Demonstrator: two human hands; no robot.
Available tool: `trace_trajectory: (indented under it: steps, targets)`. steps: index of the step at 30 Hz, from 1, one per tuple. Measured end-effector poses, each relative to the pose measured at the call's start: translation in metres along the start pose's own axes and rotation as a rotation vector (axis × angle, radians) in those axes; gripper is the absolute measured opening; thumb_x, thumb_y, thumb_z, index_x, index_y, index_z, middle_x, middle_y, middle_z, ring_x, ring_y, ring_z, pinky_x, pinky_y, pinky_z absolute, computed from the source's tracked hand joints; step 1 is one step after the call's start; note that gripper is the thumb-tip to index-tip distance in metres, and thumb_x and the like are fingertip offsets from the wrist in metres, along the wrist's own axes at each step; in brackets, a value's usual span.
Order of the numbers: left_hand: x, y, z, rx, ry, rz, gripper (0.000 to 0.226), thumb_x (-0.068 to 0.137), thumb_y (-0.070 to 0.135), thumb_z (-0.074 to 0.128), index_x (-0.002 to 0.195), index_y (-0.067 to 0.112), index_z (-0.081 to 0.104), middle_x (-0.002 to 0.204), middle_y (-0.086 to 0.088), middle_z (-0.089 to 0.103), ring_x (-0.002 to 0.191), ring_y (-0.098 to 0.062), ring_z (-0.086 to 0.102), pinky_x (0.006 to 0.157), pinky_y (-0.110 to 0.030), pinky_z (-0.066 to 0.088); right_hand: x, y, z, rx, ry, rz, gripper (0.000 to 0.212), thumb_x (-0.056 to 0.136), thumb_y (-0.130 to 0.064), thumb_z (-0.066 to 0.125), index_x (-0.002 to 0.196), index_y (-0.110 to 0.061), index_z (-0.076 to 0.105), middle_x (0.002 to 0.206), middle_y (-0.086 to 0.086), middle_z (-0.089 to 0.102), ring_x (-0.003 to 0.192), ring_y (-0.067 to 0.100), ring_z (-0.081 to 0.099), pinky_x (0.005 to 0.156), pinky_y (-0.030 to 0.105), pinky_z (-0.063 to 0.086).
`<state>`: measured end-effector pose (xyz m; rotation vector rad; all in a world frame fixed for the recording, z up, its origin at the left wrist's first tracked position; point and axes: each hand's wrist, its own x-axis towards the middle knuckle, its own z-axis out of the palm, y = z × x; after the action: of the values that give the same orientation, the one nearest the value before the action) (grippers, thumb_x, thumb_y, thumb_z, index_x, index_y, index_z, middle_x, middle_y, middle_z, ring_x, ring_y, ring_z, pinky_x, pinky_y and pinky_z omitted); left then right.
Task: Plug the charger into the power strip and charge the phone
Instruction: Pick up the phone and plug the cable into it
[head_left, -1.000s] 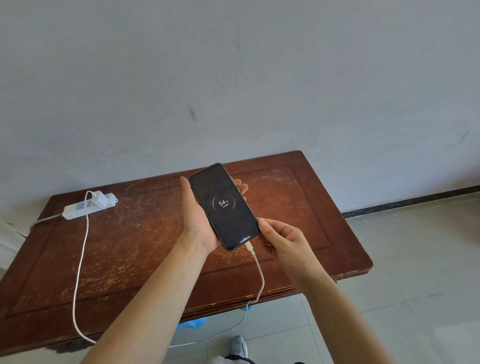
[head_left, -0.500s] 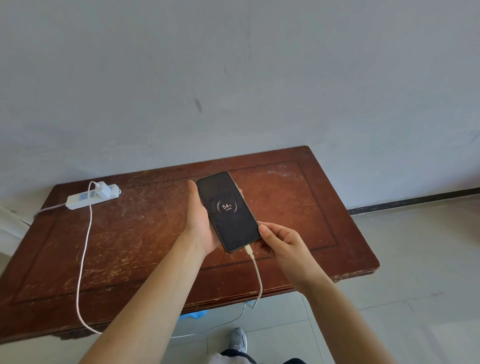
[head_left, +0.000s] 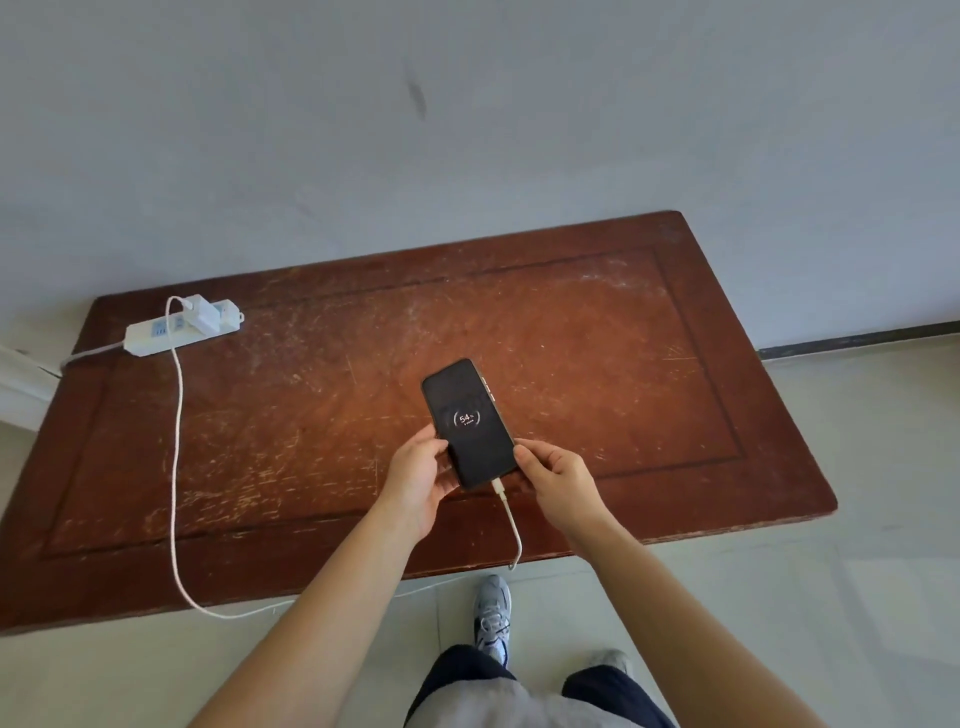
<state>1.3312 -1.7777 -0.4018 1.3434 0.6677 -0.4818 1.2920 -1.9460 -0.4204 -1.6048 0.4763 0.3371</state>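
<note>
A black phone (head_left: 469, 421) lies low over the brown wooden table (head_left: 597, 338), its screen showing 54 %. My left hand (head_left: 421, 475) grips its lower left edge and my right hand (head_left: 558, 478) its lower right edge. A white cable (head_left: 175, 441) runs from the phone's bottom port, drops over the table's front edge, loops back up and crosses the table. It ends at the white charger (head_left: 202, 312) plugged into the white power strip (head_left: 171, 330) at the far left corner.
The table stands against a grey wall. Tiled floor lies to the right and in front. My legs and a grey sneaker (head_left: 492, 613) are below the front edge, near the hanging cable.
The phone has come down from a raised, tilted hold to just above the tabletop. My left hand slid from its back to its lower edge. The camera tipped downward.
</note>
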Motion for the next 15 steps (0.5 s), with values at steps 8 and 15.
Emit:
trace_trajectory:
  steps: [8,15]
  targets:
    - [0.059,0.008,0.014,0.098,0.034,-0.100,0.031,0.102,0.028,0.045,0.125,0.018,0.064,0.118,-0.005,0.068,0.100,-0.021,0.063,0.077,-0.035,0.050,0.060,0.014,0.012,0.036,0.101,0.165,0.025,0.100,-0.016,0.057,0.121,-0.013,0.070,0.077,-0.008,0.072,0.056,-0.003,0.060,0.062,0.012,0.054]
    - [0.096,0.027,0.033,0.248,-0.051,-0.090,0.043,0.103,0.040,0.040,0.135,0.019,0.057,0.140,-0.007,0.059,0.126,-0.025,0.055,0.105,-0.046,0.046,0.097,0.019,0.009,0.030,0.216,0.210,0.025,0.098,-0.016,0.061,0.121,-0.013,0.070,0.093,-0.002,0.076,0.066,0.004,0.068,0.065,0.015,0.056]
